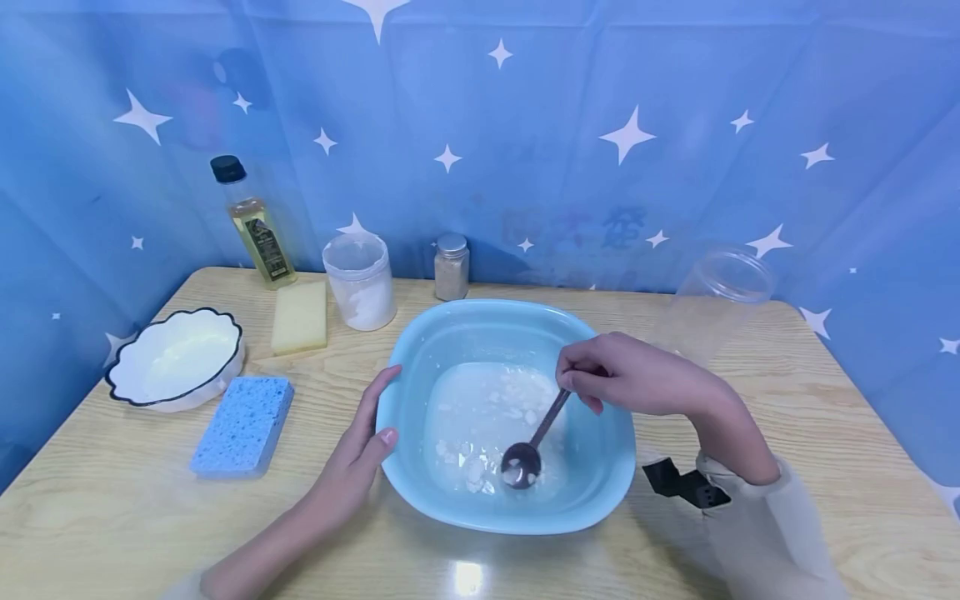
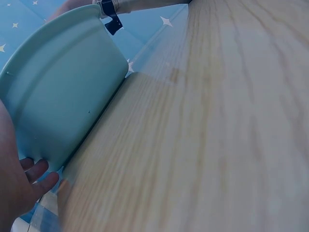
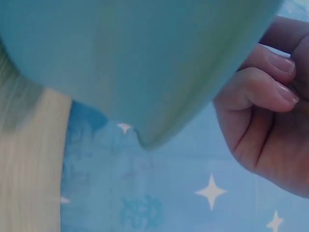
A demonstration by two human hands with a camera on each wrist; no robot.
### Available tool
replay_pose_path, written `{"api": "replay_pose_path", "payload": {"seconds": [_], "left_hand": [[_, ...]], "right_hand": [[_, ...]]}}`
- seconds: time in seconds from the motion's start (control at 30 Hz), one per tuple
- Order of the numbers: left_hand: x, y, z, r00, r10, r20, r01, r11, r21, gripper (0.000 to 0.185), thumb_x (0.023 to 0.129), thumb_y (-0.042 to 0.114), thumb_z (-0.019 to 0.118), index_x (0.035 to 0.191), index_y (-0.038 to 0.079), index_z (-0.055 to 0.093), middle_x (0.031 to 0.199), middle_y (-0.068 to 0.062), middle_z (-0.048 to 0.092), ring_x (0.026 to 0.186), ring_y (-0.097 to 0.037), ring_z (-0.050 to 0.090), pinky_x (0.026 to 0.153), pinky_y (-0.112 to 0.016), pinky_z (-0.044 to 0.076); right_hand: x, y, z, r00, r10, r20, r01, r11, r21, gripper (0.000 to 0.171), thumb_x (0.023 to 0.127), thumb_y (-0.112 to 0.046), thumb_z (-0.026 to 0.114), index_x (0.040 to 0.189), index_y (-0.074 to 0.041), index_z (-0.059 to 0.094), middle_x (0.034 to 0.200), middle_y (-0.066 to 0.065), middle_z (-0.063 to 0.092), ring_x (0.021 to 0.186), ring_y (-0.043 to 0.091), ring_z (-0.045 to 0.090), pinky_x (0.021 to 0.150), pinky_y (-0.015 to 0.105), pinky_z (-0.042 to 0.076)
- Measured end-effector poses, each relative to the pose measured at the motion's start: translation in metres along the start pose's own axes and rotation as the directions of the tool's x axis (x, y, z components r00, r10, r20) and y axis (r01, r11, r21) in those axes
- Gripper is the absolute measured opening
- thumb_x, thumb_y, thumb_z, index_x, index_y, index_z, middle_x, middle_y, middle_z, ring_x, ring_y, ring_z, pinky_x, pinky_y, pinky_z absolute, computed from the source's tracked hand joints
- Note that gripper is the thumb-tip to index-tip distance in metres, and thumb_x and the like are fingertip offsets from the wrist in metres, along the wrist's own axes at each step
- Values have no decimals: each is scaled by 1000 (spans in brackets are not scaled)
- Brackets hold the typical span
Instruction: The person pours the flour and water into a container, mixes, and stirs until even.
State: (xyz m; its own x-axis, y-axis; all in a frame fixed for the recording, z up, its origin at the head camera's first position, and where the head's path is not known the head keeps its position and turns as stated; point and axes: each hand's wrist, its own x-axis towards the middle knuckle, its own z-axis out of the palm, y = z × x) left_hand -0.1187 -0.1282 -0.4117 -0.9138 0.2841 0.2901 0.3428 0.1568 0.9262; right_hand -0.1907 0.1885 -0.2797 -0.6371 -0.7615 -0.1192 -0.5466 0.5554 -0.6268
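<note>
Basin [image 1: 517, 518] holds lumpy white liquid [image 1: 480, 408], left hand [image 1: 363, 443] spread against it, right hand [image 1: 630, 375] gripping a spoon [image 1: 523, 455].

Down at lower left, the left hand [image 2: 18, 186] rests its fingers against the blue basin [image 2: 67, 92]; a dark strap [image 2: 115, 25] hangs up top, and wood-grained bench [image 2: 193, 145] fills the right.
</note>
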Motion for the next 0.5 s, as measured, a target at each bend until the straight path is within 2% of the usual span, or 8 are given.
{"api": "replay_pose_path", "payload": {"seconds": [0.13,0.23,0.37,0.5], "left_hand": [[0,0,0,1000,-2,-2,2,1000,0,56,99,12,37,148,30,17,153,-2,11,133,-31,26,95,-37,42],[0,0,-1,1000,0,-3,0,1000,-6,56,99,12,38,148,30,17,153,-2,11,133,-31,27,93,-36,43],[0,0,-1,1000,2,-2,-2,1000,-18,56,99,12,38,148,29,17,154,-3,11,132,-32,28,92,-35,45],[0,-2,-1,1000,3,1,-3,1000,-20,57,99,12,38,148,30,17,154,-3,10,133,-33,27,94,-37,43]], "right_hand": [[5,5,3,1000,10,13,-9,998,-66,22,98,-15,46,77,-17,53,58,-8,47,48,6,36,49,24,35],[13,6,9,999,-28,-23,26,995,-91,21,98,-14,47,78,-17,54,58,-8,48,49,6,38,50,24,36],[23,5,19,994,-75,-78,69,995,-73,18,97,-13,48,82,-13,57,60,-8,51,50,7,40,50,24,37],[30,2,27,989,-61,-136,51,996,-79,15,97,-10,48,86,-11,60,62,-10,55,51,7,42,50,24,38]]}}
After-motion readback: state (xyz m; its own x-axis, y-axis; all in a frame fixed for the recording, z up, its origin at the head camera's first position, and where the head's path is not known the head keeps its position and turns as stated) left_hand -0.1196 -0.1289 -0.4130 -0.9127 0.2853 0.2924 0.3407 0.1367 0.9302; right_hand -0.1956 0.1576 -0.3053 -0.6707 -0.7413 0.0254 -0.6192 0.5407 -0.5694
